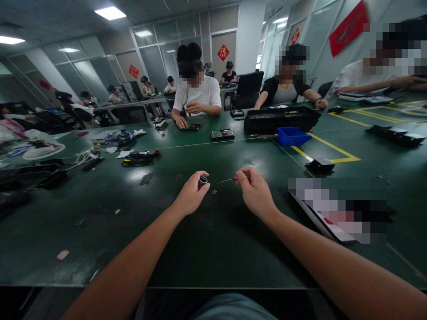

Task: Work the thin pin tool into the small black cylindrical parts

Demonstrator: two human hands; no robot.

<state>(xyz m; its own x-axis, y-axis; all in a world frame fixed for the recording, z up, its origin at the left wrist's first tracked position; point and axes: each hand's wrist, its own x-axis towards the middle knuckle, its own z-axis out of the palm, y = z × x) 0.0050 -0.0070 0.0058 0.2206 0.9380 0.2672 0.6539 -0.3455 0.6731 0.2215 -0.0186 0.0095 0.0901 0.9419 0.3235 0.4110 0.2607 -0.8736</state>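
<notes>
The left hand holds a small dark ring just above the green surface, its grip closed around it with thumb and fingers. The right hand pinches a thin screwdriver by its red handle. That grip is closed too, and the tip points left toward the ring without touching it. A tiny bit lies on the surface between the hands.

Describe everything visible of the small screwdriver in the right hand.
The screwdriver is slim: a thin, metal-looking shaft and a red handle, mostly hidden inside the right hand, whose fingers pinch it. It lies roughly level above the green table, tip pointing toward the small dark round part held in the left hand, short of touching it. The tip shape is too small to tell.
</notes>
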